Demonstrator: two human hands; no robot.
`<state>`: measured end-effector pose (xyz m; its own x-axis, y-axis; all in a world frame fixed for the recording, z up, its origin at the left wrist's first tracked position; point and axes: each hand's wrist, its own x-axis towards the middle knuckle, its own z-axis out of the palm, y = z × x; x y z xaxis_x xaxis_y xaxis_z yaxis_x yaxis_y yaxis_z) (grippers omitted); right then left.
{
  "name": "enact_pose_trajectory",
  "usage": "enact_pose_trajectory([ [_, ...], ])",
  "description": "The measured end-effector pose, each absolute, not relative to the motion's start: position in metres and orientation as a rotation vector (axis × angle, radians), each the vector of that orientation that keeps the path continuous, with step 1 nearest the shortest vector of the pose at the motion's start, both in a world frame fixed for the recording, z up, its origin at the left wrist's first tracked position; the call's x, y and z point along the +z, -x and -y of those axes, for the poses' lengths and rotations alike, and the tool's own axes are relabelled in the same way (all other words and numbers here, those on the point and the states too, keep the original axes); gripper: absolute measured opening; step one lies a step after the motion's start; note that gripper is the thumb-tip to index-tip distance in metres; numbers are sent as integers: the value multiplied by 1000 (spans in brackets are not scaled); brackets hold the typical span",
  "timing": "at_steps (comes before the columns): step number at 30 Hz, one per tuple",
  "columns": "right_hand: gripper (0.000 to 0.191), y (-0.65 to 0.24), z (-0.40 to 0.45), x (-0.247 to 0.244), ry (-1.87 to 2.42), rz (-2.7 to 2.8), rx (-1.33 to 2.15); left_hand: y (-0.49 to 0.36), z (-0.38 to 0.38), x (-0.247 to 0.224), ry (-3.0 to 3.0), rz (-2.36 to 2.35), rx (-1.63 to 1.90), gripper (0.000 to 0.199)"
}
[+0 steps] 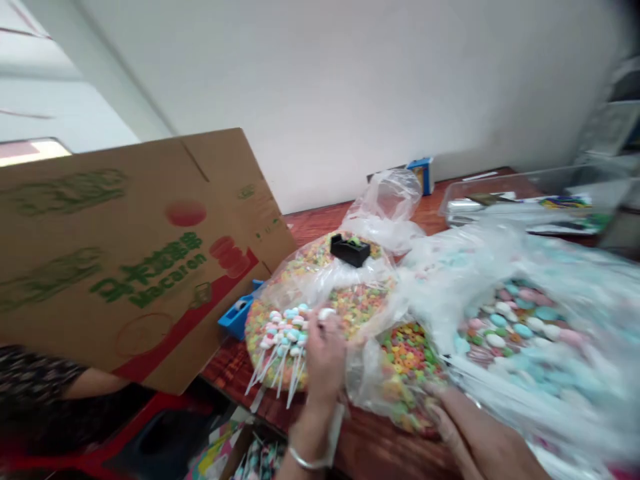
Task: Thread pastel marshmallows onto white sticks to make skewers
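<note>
My left hand [326, 350], wearing a bracelet, is closed with its fingertips at a white, rounded candy [327, 313]. Beside it, a cluster of pastel candies on white sticks [285, 333] lies on a large clear bag of small, colourful ring candies [360, 303]. My right hand [475, 427] is blurred at the lower right. Its thumb and fingers come together at the edge of a smaller open bag of ring candies [407, 353]. What they pinch, if anything, is hidden by blur.
A large cardboard box [150, 253] leans at left, next to a blue tape dispenser [240, 312]. A black tape dispenser [350, 250] rests on the large bag. At right lie a big bag of pastel candies [520, 320] and a clear bin [530, 200]. Someone's arm [93, 385] shows below the box.
</note>
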<state>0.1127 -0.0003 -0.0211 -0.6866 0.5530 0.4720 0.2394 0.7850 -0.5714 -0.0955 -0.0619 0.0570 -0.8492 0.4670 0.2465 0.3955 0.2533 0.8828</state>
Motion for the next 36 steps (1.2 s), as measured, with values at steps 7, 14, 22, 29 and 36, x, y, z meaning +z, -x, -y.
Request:
enact_pose_trajectory([
  [7, 24, -214, -31, -34, 1272, 2254, 709, 200, 46, 22, -1560, -3348, 43, 35],
  [14, 24, -216, -22, -44, 1257, 2346, 549, 203, 49, 17, -1822, -3397, 510, 40],
  [22, 17, -160, -74, -41, 1221, 2567, 250, 60, 31, 24, -2117, -2421, 1422, 25],
  [29, 17, -176, -63, -72, 1187, 2481, 321, -12, 18, 0, -1307, -1926, 1201, 21],
  [36, 18, -175, -67, -77, 1142, 2575, 221, -19, 10, -17, -948, -1731, 992, 34],
])
